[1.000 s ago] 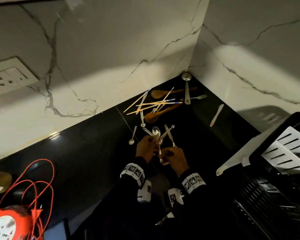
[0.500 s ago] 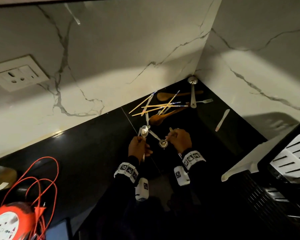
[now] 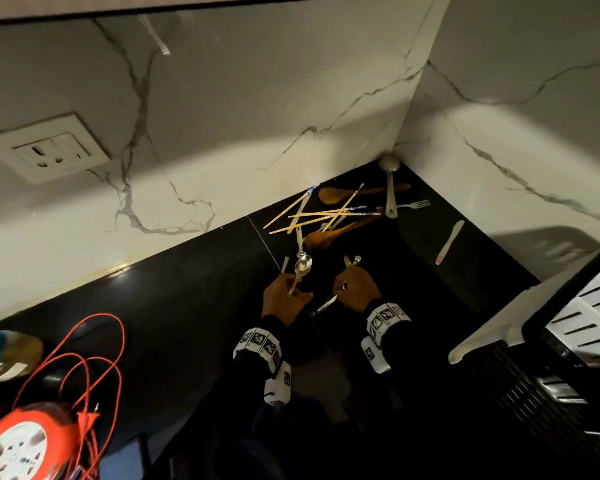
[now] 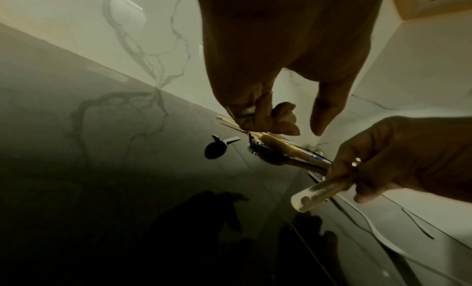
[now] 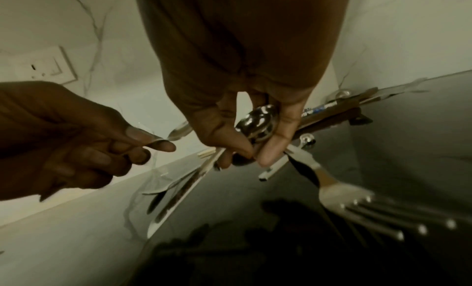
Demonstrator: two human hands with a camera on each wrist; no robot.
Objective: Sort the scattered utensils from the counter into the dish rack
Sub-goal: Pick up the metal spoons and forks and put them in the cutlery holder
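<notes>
Head view: left hand [image 3: 284,299] pinches a steel spoon [image 3: 302,266] by its handle, bowl up. Right hand [image 3: 355,289] clutches a bundle of cutlery [image 5: 258,127], likely gathering by type. Chopsticks [image 3: 326,213] remain on the counter [image 3: 187,306]; dish rack [image 3: 551,375] waits at right.

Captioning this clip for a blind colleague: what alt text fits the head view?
Two hands over a black counter: the left hand holds a metal spoon, the right hand several utensils. Chopsticks and wooden spoons lie piled in the marble corner; a dish rack stands at right.
</notes>
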